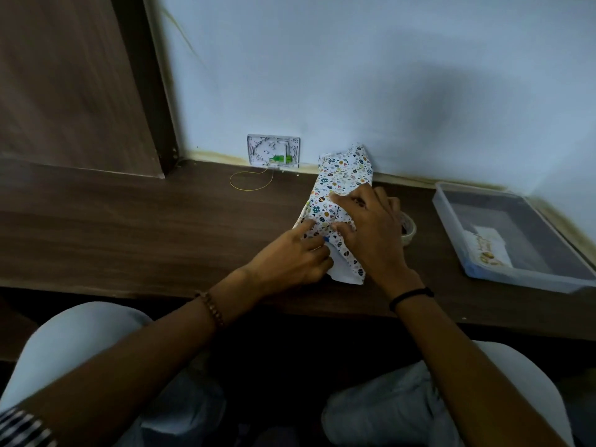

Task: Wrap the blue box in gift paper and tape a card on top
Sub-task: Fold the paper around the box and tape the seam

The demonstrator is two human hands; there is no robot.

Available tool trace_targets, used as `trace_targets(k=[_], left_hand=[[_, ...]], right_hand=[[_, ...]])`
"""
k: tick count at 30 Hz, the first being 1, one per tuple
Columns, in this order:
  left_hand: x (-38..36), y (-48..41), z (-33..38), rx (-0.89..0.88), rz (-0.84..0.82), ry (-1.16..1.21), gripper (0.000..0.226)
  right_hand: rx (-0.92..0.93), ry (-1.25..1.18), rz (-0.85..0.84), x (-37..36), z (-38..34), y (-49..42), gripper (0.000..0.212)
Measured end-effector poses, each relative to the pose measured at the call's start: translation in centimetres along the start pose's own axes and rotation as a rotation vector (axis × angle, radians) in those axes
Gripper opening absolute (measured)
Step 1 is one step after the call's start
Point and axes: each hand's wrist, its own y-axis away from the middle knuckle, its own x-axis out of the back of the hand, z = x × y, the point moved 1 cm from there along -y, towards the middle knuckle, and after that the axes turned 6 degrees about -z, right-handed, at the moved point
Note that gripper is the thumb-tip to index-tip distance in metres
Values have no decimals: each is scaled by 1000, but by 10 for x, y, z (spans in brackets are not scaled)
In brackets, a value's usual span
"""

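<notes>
Blue sliver of box (326,239) under gift paper (342,175), flat right hand (371,233) and pointing left hand (290,259) atop

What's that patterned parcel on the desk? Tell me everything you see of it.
The parcel is a long box wrapped in white paper printed with small coloured ovals, hearts and leaves. It lies on the dark wooden desk, its far end near the wall, paper crumpled there. The near end is unsealed, showing plain white inside. A sliver of the blue box shows at the seam. The right hand lies flat on top; the left hand presses a forefinger on its left side.
</notes>
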Motion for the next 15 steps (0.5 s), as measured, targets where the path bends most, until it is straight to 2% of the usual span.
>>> trace_targets(k=[4, 8, 11, 15], left_hand=[[-5, 4, 0, 47, 71, -35, 9], [-6, 3, -16, 255, 154, 108, 31], [-7, -6, -26, 308, 196, 119, 25], [-10, -17, -44, 277, 215, 125, 11]], right_hand=[[-8, -24, -9, 0, 0, -1, 56], [-21, -30, -15, 0, 0, -1, 54], [-26, -31, -26, -1, -1, -2, 52], [-24, -36, -23, -1, 0, -4, 46]])
